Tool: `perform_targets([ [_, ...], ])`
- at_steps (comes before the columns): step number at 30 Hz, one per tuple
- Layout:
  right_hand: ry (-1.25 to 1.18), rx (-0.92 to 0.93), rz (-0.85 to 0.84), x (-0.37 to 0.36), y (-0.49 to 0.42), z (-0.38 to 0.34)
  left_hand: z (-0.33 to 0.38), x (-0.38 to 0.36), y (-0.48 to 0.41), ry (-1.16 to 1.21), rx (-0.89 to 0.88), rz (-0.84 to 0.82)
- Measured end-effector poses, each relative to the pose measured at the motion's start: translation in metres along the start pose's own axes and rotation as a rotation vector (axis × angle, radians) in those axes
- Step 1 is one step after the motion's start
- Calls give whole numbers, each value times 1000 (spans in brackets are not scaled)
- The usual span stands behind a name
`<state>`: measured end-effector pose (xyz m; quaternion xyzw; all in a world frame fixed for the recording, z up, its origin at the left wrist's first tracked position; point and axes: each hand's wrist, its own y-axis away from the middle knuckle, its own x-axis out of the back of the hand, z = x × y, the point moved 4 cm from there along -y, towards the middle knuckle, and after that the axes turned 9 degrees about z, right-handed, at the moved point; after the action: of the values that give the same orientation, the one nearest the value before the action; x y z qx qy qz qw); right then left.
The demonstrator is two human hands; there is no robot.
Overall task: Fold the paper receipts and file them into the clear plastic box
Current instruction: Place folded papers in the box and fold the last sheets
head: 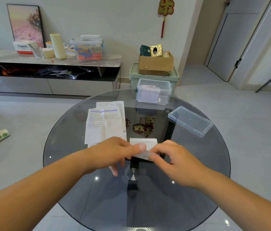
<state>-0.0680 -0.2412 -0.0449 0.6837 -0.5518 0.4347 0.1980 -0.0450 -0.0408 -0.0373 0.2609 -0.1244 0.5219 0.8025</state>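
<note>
Hands meet over the middle of the table (pixel 198 172), with one small receipt (pixel 143 142) between them. The left hand (pixel 114 151) pinches the slip's near-left corner between thumb and forefinger. The right hand (pixel 174 161) pinches the near-right edge the same way, its other fingers loosely curled. The far half of the slip lies flat on the glass, print up. The near half is blurred and seems to be lifted as a flap, though the blur hides the exact crease. Its long axis runs crosswise, left to right before the person, so the fold would go away from the body.

The box (pixel 166 97) stands open at the far edge, beyond the slip and a little to the right, its long side facing the person. Papers already stand inside it. Its lid (pixel 190 121) lies apart, nearer and further right. Larger unfolded sheets (pixel 105 124) overlap just beyond the left hand.

The step in hand looks like the fold itself, not yet pressed down. Once the slip is creased, it must travel forward and slightly right, so the right hand is the nearer one for the drop.
</note>
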Motion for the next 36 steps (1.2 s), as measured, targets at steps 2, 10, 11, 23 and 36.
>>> perform_targets([
  [2, -4, -28, 20, -1, -3, 1, 3, -2, 1, -275, -156, 32],
  [10, -91, -140, 107, -6, -12, 6, -6, -9, -12, -527, -283, 410],
  [11, -112, -184, 137, -7, -14, 8, -8, -10, -15, -530, -269, 432],
  [23, 300, -383, 136, -9, -27, 16, -16, -18, -23, -634, -193, 592],
  [36, 168, -473, 26, 8, -27, 22, -18, -10, -24, -561, -172, 339],
])
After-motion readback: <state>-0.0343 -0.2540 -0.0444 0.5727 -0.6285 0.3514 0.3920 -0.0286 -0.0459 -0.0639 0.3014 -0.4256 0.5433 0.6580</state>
